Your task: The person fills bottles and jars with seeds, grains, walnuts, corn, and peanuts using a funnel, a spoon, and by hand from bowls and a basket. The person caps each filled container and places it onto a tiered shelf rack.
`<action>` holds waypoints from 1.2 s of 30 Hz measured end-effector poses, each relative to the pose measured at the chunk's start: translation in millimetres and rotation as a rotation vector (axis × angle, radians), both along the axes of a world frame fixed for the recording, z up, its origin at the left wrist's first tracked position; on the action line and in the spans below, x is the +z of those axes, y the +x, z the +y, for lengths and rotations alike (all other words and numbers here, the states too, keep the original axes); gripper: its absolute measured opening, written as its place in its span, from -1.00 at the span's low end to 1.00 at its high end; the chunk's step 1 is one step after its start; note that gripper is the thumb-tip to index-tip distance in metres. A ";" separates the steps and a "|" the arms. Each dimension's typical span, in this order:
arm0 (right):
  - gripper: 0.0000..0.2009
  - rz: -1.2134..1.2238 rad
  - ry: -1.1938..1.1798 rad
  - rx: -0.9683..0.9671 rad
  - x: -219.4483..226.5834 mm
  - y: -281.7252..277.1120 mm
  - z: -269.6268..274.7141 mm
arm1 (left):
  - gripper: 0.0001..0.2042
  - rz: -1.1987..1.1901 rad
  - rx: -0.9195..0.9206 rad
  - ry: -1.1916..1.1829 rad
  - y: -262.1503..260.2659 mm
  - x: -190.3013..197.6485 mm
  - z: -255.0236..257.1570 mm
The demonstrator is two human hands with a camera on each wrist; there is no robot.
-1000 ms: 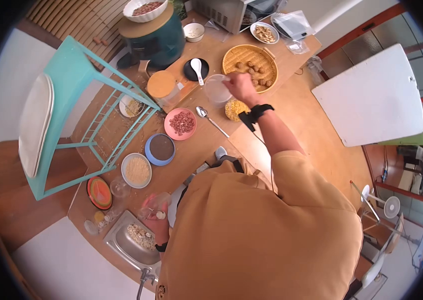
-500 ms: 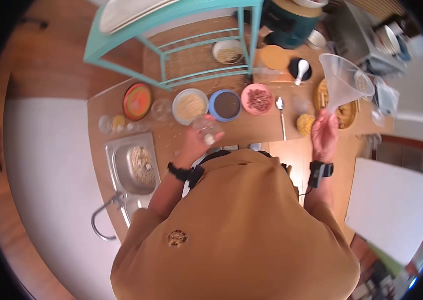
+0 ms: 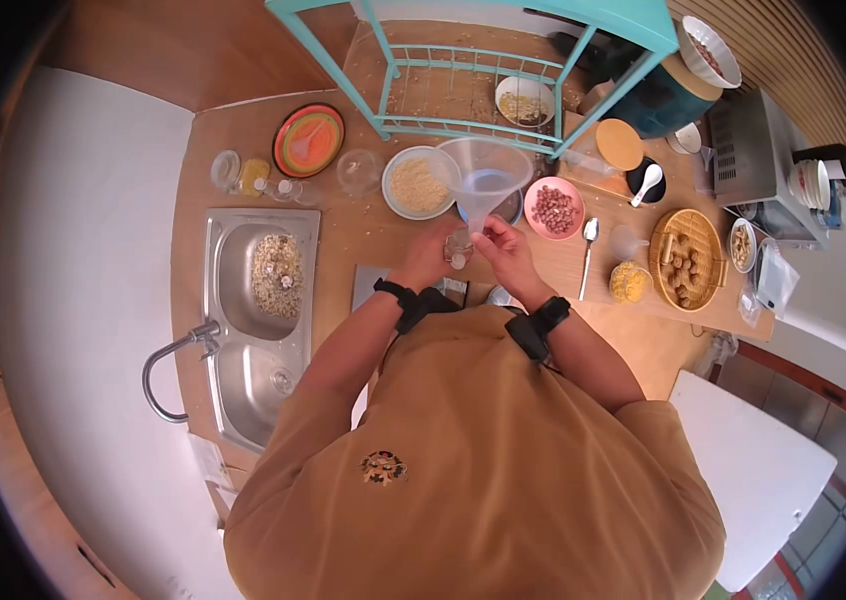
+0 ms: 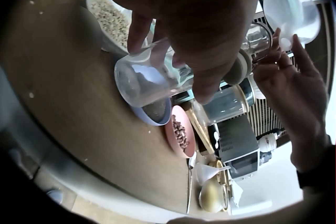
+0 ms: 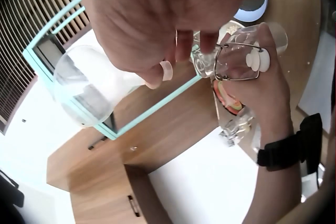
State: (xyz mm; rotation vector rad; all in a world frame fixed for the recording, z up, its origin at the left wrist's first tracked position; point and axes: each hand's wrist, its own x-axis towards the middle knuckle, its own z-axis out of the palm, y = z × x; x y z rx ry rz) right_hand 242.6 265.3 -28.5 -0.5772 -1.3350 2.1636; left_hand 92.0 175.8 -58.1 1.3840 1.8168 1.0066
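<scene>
Holding a clear glass swing-top bottle (image 3: 458, 243) in the left grip (image 3: 425, 260), fingers wrapped around it, over the near side of the brown wooden desk (image 3: 348, 215). Pinching a translucent plastic funnel (image 3: 483, 172) in the narrow right grip (image 3: 511, 258), close by the slim spout (image 5: 167, 71), just right of the bottle but apart from it. Could miss the bottle's mouth when joining the two, by snagging on the round white stopper (image 5: 257, 60) hanging loose. Could let the funnel tip, being wide at the top and supported only low down. Could lose the smooth, tilted glass by pushing too hard. Might also knock, by swinging the rim, the blue round bowl of dark grains (image 3: 509, 208) beyond, or the white round bowl of pale flakes (image 3: 415, 188) to far left. Cannot tell how firmly held.
</scene>
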 end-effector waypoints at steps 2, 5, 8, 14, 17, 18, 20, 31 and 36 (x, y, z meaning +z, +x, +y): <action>-0.78 -0.099 0.079 -0.062 -15.5 -12.1 -4.1 | -0.53 -0.034 0.007 0.019 -9.8 -9.6 -3.6; -0.80 -0.200 0.122 -0.156 -32.8 -24.9 -16.9 | -0.55 -0.072 -0.012 0.013 -26.0 -30.4 -5.2; -0.85 -0.397 0.212 -0.213 -45.9 -32.4 -25.1 | -0.55 -0.107 -0.019 0.072 -34.3 -55.1 -11.7; -0.83 -0.701 0.704 -0.292 -32.4 -57.3 -38.1 | -0.54 -0.141 -0.052 0.081 -47.1 -82.6 -18.4; -0.78 -0.637 0.741 -0.308 -40.2 -62.5 -37.9 | -0.53 -0.164 -0.044 0.101 -48.1 -83.9 -15.6; -0.78 -0.640 0.743 -0.311 -44.0 -62.8 -37.3 | -0.54 -0.181 -0.040 0.061 -48.6 -83.7 -14.6; -0.75 -0.598 0.811 -0.268 -48.5 -62.4 -34.3 | -0.55 -0.197 -0.042 0.025 -50.3 -85.8 -10.5; -0.64 -0.561 1.024 -0.197 -30.5 -53.4 -32.9 | -0.54 -0.237 -0.122 0.085 -51.6 -123.5 -6.9; -0.64 -0.561 1.075 -0.123 -39.7 -49.1 -30.8 | -0.52 -0.105 -0.180 0.107 -54.5 -144.1 -10.1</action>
